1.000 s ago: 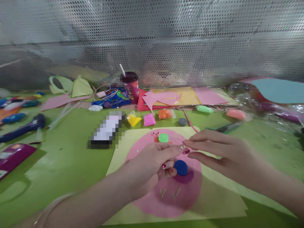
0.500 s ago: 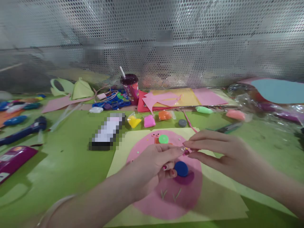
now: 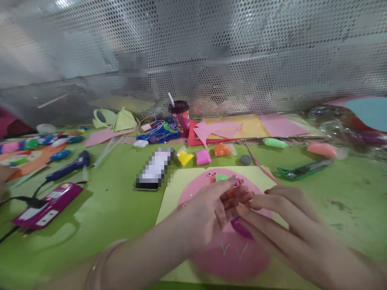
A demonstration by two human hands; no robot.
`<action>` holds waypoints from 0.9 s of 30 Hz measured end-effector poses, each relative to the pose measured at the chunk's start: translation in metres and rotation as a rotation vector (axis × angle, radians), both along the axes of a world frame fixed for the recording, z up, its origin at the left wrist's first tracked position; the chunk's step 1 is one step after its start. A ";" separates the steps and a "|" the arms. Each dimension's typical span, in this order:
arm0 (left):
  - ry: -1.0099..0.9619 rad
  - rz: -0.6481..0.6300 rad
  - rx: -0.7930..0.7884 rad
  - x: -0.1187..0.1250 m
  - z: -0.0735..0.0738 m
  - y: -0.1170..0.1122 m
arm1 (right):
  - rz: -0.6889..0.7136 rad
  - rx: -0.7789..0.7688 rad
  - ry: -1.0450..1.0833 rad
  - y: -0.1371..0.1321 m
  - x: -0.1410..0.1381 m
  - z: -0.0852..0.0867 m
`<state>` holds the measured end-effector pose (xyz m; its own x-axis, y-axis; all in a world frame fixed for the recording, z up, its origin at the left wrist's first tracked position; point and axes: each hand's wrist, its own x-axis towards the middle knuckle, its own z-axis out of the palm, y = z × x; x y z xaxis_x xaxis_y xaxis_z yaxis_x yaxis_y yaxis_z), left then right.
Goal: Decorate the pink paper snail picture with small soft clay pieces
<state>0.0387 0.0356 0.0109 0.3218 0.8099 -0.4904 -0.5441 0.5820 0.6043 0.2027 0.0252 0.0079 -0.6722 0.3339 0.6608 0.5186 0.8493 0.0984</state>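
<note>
Over a pink paper oval (image 3: 229, 268) on a pale yellow sheet (image 3: 169, 201), my two hands meet. My left hand (image 3: 208, 209) is turned partly palm up with its fingers curled. Near its thumb tip shows a small pink bit (image 3: 238, 182), too blurred to name. My right hand (image 3: 290, 225) has its fingers stretched out, the tips touching the left fingers. Behind the left thumb a green bottle cap (image 3: 221, 177) is partly covered, beside small orange shapes with eyes. A purple shape (image 3: 242, 228) lies beneath the hands, largely hidden. Two thin V-shaped marks (image 3: 224, 249) show lower on the oval.
Beyond the sheet lie yellow clay (image 3: 184, 157), pink clay (image 3: 203, 157), orange clay (image 3: 222, 150) and a grey cap (image 3: 245, 160). Left are a phone (image 3: 155, 169), a glue gun (image 3: 69, 166) and a purple power strip (image 3: 50, 205). A green cutter (image 3: 304, 170) lies right; a drink cup (image 3: 180, 119) stands behind.
The view has swung left, so the scene sits farther right. My right fingers have come lower against the left fingers, and my left palm has turned up more. The blue cap is now nearly hidden.
</note>
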 end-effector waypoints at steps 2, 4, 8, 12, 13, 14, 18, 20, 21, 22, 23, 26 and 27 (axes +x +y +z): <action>-0.073 -0.007 -0.023 0.000 -0.002 -0.001 | -0.055 -0.036 0.058 0.001 -0.004 -0.003; -0.109 0.012 -0.043 0.000 -0.006 -0.001 | -0.101 -0.064 0.127 0.003 -0.007 -0.005; -0.093 0.056 -0.026 0.002 -0.009 -0.001 | -0.172 -0.069 0.162 0.008 -0.008 -0.008; -0.069 0.066 -0.034 0.005 -0.006 -0.004 | -0.180 -0.108 0.175 0.008 -0.012 -0.014; -0.064 0.072 -0.032 0.005 -0.005 -0.005 | -0.173 -0.106 0.182 0.008 -0.012 -0.015; -0.059 0.079 -0.025 0.006 -0.005 -0.005 | -0.166 -0.101 0.189 0.008 -0.013 -0.016; -0.038 0.095 -0.015 0.007 -0.006 -0.007 | -0.126 -0.089 0.206 0.012 -0.014 -0.018; -0.025 0.104 -0.009 0.007 -0.006 -0.007 | -0.092 -0.086 0.199 0.013 -0.014 -0.019; -0.029 0.112 -0.008 0.007 -0.006 -0.007 | -0.078 -0.093 0.198 0.013 -0.014 -0.019; -0.037 0.120 -0.009 0.007 -0.006 -0.006 | -0.068 -0.112 0.203 0.012 -0.015 -0.019; -0.048 0.130 -0.016 0.008 -0.006 -0.006 | -0.059 -0.141 0.216 0.012 -0.016 -0.020; -0.076 0.133 -0.043 0.008 -0.006 -0.004 | -0.046 -0.239 0.276 0.009 -0.020 -0.021; -0.081 0.130 -0.047 0.008 -0.007 -0.004 | -0.050 -0.248 0.290 0.008 -0.021 -0.022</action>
